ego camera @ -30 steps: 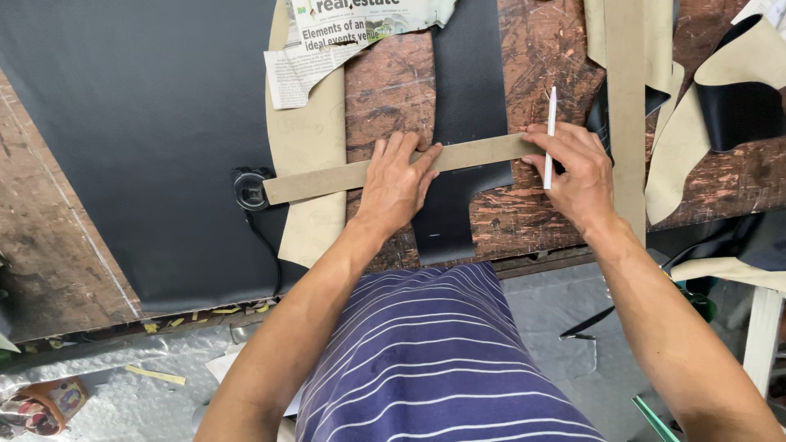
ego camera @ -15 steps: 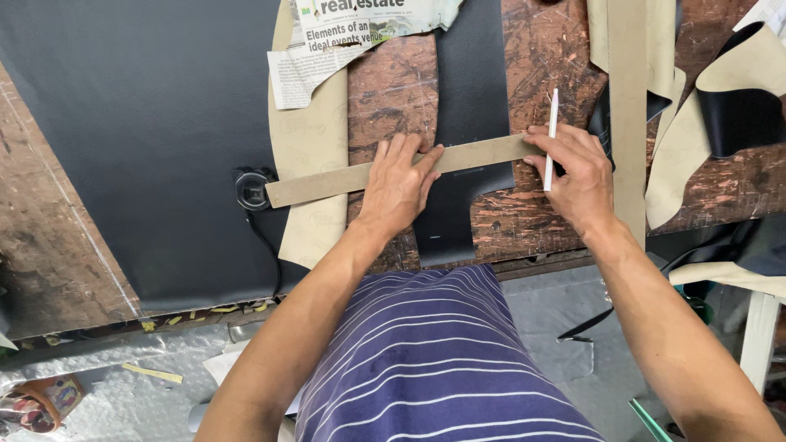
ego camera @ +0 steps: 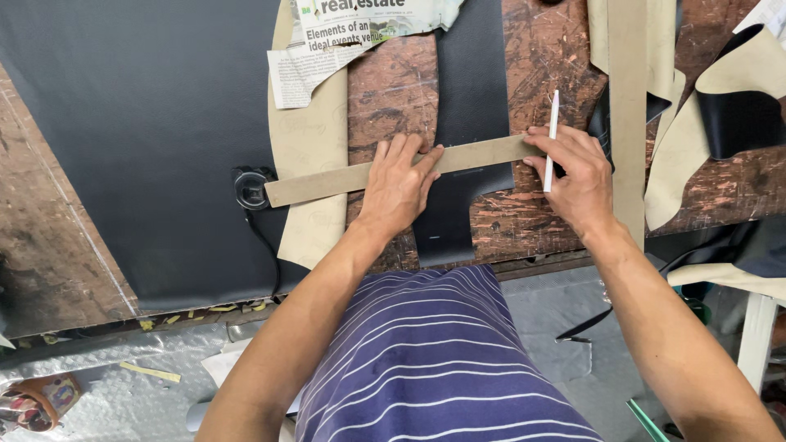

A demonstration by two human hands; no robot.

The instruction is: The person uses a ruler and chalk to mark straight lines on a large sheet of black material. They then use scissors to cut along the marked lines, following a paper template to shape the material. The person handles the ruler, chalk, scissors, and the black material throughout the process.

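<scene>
- The cardboard strip (ego camera: 393, 168) lies across the wooden table (ego camera: 540, 221), its long axis running left to right and tilting a little upward toward the right end
- It crosses a black leather piece (ego camera: 471, 90), which runs away from the person, so the two form a cross
- The left hand (ego camera: 399, 187) lies flat on the middle of the strip, fingers stretched out and together, pressing it down; it grips nothing
- The right hand (ego camera: 577, 176) sits at the strip's right end, fingers curled around a thin white pen (ego camera: 551, 139) held nearly upright, its lower tip hidden by the fingers, close beside the strip's edge
- Both forearms reach straight forward from the body, the right one nearer the strip's end
- A large black sheet (ego camera: 139, 123) lies to the left, a newspaper scrap (ego camera: 360, 24) above
</scene>
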